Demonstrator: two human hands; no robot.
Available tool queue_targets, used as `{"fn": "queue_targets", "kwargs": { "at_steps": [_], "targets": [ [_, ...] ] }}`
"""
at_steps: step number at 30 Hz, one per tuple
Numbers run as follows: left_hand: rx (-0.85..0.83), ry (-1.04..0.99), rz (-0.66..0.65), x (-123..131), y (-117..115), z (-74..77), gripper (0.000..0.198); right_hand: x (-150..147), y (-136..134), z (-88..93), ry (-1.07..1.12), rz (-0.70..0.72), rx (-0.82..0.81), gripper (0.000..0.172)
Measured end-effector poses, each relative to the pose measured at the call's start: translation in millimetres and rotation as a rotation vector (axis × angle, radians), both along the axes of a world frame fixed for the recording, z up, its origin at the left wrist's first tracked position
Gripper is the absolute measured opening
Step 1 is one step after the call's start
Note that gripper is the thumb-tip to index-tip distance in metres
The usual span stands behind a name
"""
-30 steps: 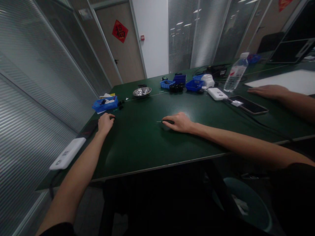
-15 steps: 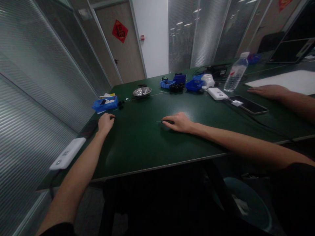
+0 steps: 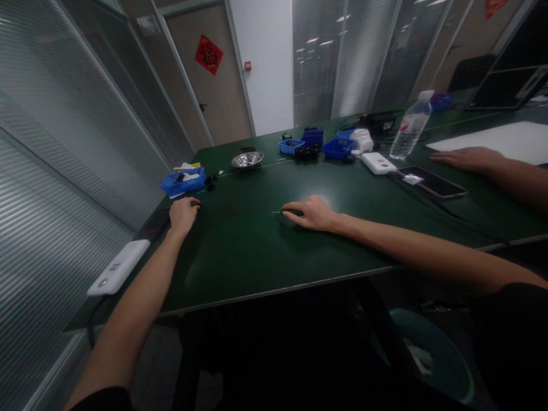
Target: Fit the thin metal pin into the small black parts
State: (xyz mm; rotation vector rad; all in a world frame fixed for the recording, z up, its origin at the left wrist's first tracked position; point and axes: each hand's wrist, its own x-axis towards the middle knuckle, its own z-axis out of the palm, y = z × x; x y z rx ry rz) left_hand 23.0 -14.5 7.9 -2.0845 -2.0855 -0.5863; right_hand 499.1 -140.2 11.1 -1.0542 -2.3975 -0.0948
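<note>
On the green table [image 3: 240, 245], my right hand [image 3: 311, 213] is closed around a small tool [image 3: 295, 212] with a dark handle and a thin metal shaft pointing left. My left hand [image 3: 183, 215] rests near the table's left side, its fingers pinched on a small black item [image 3: 196, 204] that is mostly hidden. Just beyond my left hand sits a blue tray [image 3: 184, 181] with small things in it, and small black parts [image 3: 210, 184] lie beside it.
A metal bowl [image 3: 247, 160], blue bins [image 3: 338, 149], a water bottle [image 3: 411, 125], a phone [image 3: 433, 181] and a white power bank [image 3: 379, 163] with a cable stand farther back. Another person's hand [image 3: 468, 159] lies at the right. Another white device [image 3: 119, 267] is at the left edge.
</note>
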Motion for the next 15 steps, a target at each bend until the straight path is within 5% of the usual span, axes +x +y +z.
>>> {"fn": "queue_targets", "kwargs": {
  "at_steps": [8,15],
  "targets": [
    [0.0,-0.066,-0.027,-0.3,3.7,-0.3,0.026,-0.6,-1.4,1.4,0.016,0.009,-0.002,0.046],
    [-0.07,-0.414,0.024,-5.4,8.0,2.1,0.023,-0.7,0.4,-1.1,-0.003,0.0,0.01,0.045]
  ]
}}
